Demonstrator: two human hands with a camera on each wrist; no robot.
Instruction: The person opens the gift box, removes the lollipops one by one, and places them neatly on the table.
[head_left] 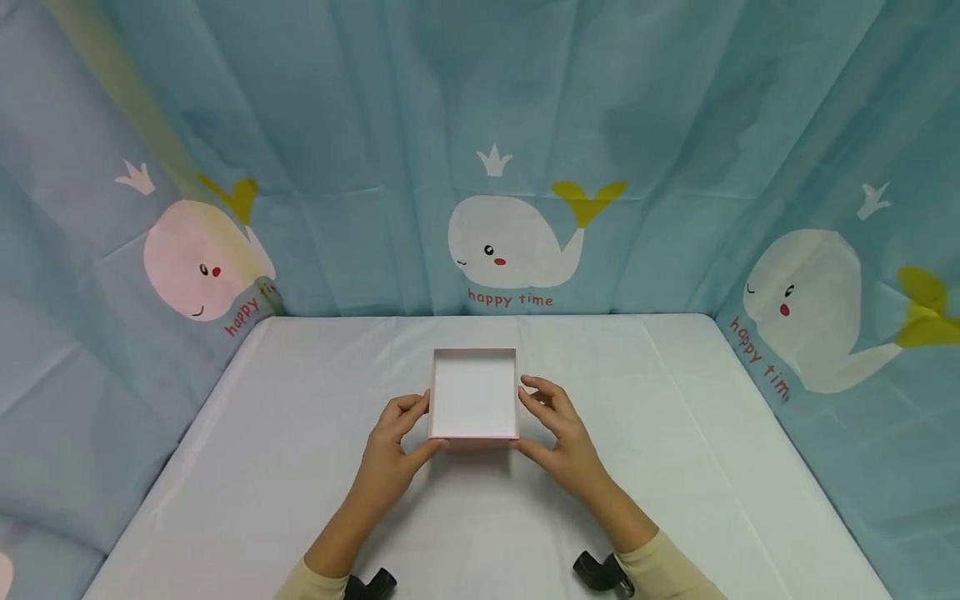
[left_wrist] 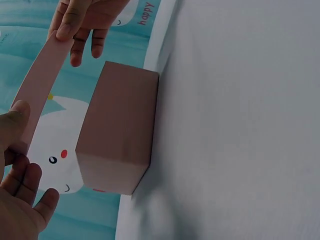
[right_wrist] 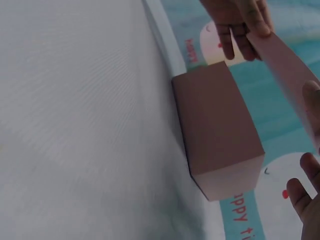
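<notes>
Both hands hold a shallow pink lid-like tray [head_left: 475,396], its white inner face and thin pink rim turned up toward the head view. At its left side my left hand [head_left: 390,446] grips the near corner, thumb on the front wall [left_wrist: 42,90]. My right hand [head_left: 564,442] does likewise at the right corner, some fingers apart from the side. In both wrist views a taller pink box [left_wrist: 117,120] stands on the table below the tray, with a gap between them. From the head view the tray hides most or all of that box.
A white cloth covers the table [head_left: 285,483]. Blue curtains [head_left: 360,167] with printed whales hang at the back and both sides, meeting the table's edges. Black devices [head_left: 600,573] sit at both wrists, beside the beige sleeves [head_left: 663,571].
</notes>
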